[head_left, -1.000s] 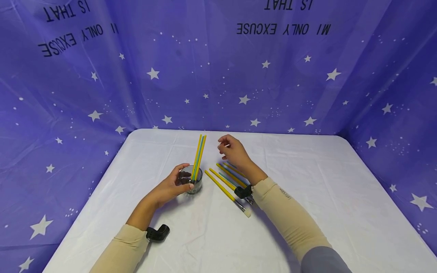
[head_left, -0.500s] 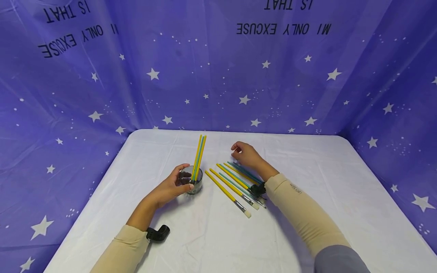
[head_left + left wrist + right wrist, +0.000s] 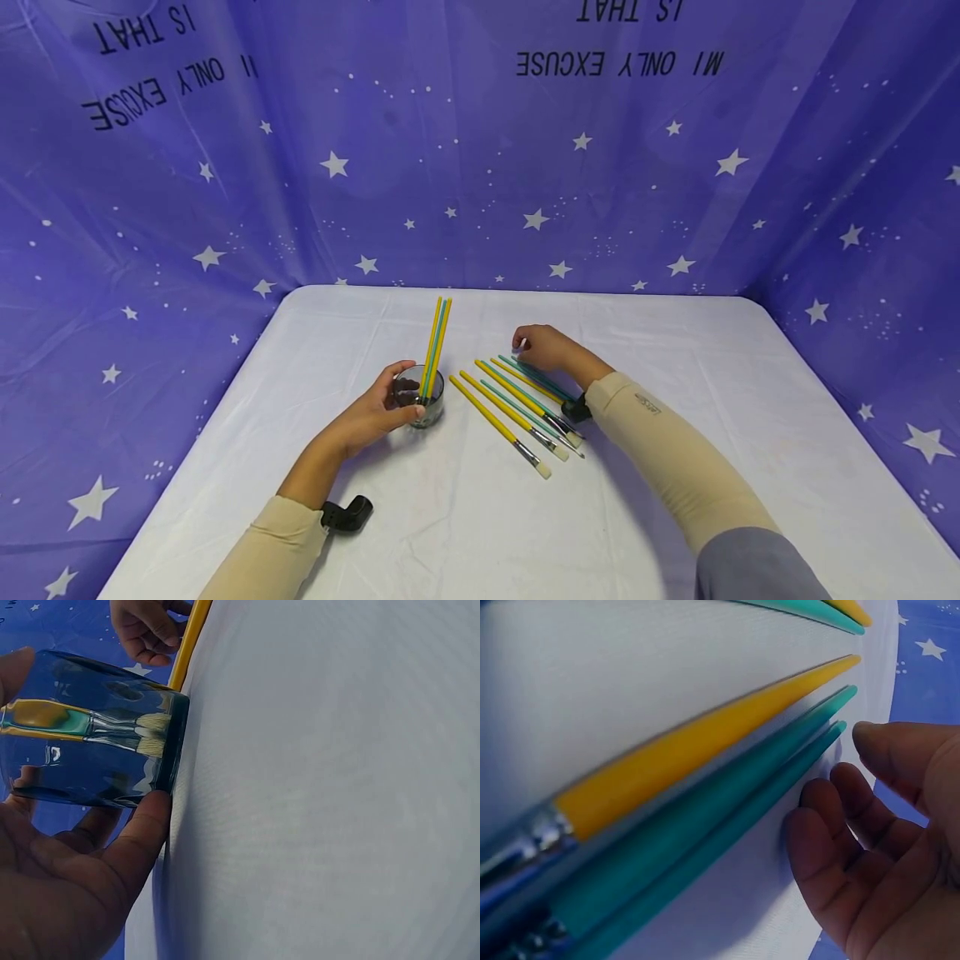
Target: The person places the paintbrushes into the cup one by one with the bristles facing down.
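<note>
My left hand (image 3: 369, 418) grips a clear drinking glass (image 3: 431, 415) standing on the table, thumb on the near side and fingers round the far side. In it lean a few paintbrushes (image 3: 437, 343) with yellow and teal handles; their pale bristles (image 3: 152, 735) rest near the bottom, as the left wrist view shows. My right hand (image 3: 547, 347) hovers at the handle ends of the rightmost teal paintbrushes (image 3: 705, 834). Its thumb and loosely bent fingers stand apart, close to the teal tips, with nothing held between them.
Several more yellow and teal paintbrushes (image 3: 483, 408) lie side by side on the white tablecloth (image 3: 465, 533), handles pointing away and bristles toward me. A purple star-patterned curtain (image 3: 480, 167) encloses the table's back and sides. Each wrist wears a black camera (image 3: 348, 512).
My right hand has moved right and then down toward the teal handle tips, uncovering more of the brushes lying on the table. The left hand and the glass stay in place.
</note>
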Demonstrator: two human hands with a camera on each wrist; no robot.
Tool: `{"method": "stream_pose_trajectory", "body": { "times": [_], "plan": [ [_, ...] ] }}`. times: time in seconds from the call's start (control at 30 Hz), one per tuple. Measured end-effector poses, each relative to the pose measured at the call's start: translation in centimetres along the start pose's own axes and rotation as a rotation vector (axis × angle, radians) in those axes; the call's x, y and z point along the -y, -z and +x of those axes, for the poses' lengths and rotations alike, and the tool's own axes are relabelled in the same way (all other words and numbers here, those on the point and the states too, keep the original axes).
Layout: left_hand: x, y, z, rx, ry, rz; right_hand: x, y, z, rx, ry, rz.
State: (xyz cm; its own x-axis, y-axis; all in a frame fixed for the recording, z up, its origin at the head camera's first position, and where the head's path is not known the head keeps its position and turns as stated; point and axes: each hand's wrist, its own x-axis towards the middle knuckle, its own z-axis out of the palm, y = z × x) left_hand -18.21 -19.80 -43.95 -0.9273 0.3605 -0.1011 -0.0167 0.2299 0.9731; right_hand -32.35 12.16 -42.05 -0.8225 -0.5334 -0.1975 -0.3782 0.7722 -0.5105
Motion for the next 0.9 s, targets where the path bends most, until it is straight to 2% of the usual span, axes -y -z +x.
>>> {"method": "stream_pose_trajectory", "body": {
  "times": [0.23, 0.6, 0.9],
  "plan": [
    [0.03, 0.05, -0.01, -0.003, -0.002, 0.000, -0.15, -0.03, 0.43, 0.015, 0.025, -0.025],
    [-0.01, 0.09, 0.02, 0.002, 0.007, -0.003, -0.34, 0.13, 0.96, 0.089, -0.021, -0.008],
    [-0.02, 0.13, 0.01, 0.004, 0.006, -0.004, -0.29, 0.07, 0.85, 0.076, -0.015, -0.008]
  ]
}}
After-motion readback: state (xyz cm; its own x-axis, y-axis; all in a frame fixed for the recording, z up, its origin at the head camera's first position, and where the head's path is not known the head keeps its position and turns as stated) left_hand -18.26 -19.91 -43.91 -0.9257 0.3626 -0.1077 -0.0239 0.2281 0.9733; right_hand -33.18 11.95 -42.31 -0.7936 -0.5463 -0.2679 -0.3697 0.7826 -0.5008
